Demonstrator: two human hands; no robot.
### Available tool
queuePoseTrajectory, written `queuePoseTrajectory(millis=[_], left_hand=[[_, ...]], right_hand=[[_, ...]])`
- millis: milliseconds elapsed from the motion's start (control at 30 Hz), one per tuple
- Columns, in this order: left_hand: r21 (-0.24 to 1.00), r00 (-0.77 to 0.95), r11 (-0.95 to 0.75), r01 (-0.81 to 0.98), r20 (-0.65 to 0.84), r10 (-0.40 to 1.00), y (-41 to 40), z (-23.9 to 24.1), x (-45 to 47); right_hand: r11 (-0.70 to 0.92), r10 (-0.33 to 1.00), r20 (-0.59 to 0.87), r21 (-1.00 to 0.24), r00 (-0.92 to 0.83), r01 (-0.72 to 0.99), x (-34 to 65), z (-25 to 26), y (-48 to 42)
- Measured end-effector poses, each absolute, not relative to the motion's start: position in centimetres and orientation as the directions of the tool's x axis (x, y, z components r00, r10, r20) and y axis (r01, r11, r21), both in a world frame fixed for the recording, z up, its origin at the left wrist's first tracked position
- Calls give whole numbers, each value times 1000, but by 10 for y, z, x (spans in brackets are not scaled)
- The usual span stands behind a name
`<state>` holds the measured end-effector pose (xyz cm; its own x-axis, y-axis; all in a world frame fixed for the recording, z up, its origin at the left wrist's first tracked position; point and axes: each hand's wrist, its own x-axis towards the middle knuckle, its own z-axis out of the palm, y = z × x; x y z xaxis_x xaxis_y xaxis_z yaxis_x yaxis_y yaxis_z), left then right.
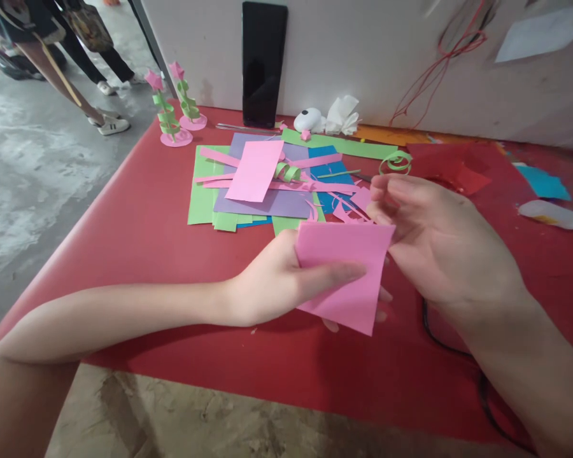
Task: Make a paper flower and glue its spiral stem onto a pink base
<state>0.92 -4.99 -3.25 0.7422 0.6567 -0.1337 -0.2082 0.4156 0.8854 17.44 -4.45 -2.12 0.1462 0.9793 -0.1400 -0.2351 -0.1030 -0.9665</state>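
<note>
My left hand (286,273) grips a square sheet of pink paper (344,245), thumb across its face and fingers behind it, over the front of the table. By the sheet's upper right corner is my right hand (439,235), its fingers loosely bent and apart, with nothing visible in them. Whether it touches the corner is unclear. Beyond the hands lies a pile of coloured paper: a pink rectangle (255,170) on a purple sheet (286,205), green sheets (201,197), a blue sheet (325,156) and pink strips (334,187). A curled green strip (288,172) rests there too.
Two pink-and-green paper flowers (169,117) stand on round bases at the back left. A black phone (264,63) leans on the wall, near crumpled tissue (342,114). A glue bottle (554,215) lies right. Below my right arm runs a black cable (439,343). People's legs (62,76) show behind.
</note>
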Motion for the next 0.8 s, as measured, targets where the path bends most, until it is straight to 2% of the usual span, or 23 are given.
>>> queuePoseTrajectory(millis=[100, 233, 500, 633, 700, 800], left_hand=[[866, 685, 397, -305, -90, 723, -47, -36, 11], [850, 609, 376, -368, -85, 788, -45, -38, 13], [898, 594, 305, -318, -62, 802, -42, -42, 12], [910, 577, 276, -310, -51, 815, -43, -41, 11], [912, 643, 327, -247, -98, 760, -46, -40, 10], [893, 795, 439, -104, -191, 576, -52, -42, 11]], right_hand=[[-97, 990, -114, -976, 78, -196, 175, -19, -49], [-150, 988, -154, -974, 14, -168, 170, -17, -60], [-260, 964, -266, -915, -25, -309, 161, -18, -62], [-310, 947, -319, -897, -23, -314, 160, -18, -58], [-243, 965, -262, -927, 30, -288, 165, -21, -53], [-110, 985, -139, -964, 104, -244, 177, -26, -43]])
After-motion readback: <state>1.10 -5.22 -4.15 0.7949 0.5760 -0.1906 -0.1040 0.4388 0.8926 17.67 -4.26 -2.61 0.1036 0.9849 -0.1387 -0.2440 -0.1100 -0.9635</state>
